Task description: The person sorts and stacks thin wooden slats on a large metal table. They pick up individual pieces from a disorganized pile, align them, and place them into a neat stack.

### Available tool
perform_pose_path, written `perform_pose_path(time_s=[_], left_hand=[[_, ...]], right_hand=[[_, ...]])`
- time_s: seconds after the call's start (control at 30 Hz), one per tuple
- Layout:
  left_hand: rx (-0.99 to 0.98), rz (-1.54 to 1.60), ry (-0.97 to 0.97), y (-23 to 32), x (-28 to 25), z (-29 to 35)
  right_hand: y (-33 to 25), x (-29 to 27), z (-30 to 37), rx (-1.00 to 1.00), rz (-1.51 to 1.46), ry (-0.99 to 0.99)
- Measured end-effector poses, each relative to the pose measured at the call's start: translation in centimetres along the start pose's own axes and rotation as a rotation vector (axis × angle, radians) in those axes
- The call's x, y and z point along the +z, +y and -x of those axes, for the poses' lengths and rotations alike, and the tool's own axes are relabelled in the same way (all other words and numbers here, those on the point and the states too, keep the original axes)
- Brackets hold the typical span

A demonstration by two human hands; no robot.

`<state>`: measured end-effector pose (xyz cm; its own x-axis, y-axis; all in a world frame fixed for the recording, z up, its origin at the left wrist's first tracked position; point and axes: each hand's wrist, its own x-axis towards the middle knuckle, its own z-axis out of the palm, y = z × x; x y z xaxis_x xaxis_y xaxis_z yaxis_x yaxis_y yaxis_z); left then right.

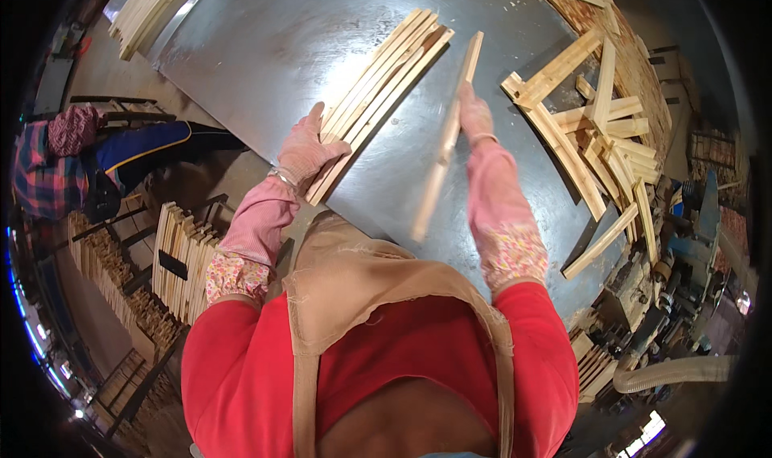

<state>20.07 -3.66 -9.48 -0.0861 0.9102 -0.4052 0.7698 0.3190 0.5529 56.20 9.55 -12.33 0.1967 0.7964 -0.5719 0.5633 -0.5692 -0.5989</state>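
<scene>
A bundle of several pale wooden strips point(386, 84) lies slanted on the grey metal tabletop. My left hand point(304, 154), in a pinkish glove, rests against the near left end of this bundle. Its thumb reaches over the strips and the index finger stretches along their left side, the two spread apart. To the right, a single wooden strip point(445, 148) is in my right hand point(475, 114), whose fingers are closed around it above its middle. The lower end of that strip is smeared by motion. Part of the right fingers is hidden behind the hand.
A loose pile of wooden strips point(599, 128) lies along the right of the metal table point(249, 64), some overhanging. More strips point(153, 12) are stacked at the far left. Beside the table, a person point(88, 164) is at the left, near racks of strips point(178, 261). Machinery point(683, 257) stands right.
</scene>
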Motion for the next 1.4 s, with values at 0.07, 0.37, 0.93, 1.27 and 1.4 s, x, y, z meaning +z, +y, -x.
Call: perform_pose_path(time_s=[0.07, 0.37, 0.93, 1.27, 1.4], left_hand=[[0.042, 0.126, -0.066, -0.9, -0.7, -0.1], [0.014, 0.353, -0.057, -3.5, 0.4, -0.3], [-0.123, 0.079, -0.128, -1.4, -2.4, -1.4], [-0.022, -0.033, 0.086, 7.2, -6.4, 1.2], [0.082, -0.078, 0.072, 11.5, 2.3, 3.0]], right_hand=[[-1.2, 5.4, -1.9, -0.134, -0.077, -0.032], [-3.6, 10.7, 0.9, -0.218, 0.017, -0.048], [-2.6, 9.9, -0.5, -0.044, -0.240, -0.127], [-0.7, 1.7, -0.5, -0.010, -0.012, 0.050], [1.8, -0.9, -1.8, -0.202, 0.193, 0.097]])
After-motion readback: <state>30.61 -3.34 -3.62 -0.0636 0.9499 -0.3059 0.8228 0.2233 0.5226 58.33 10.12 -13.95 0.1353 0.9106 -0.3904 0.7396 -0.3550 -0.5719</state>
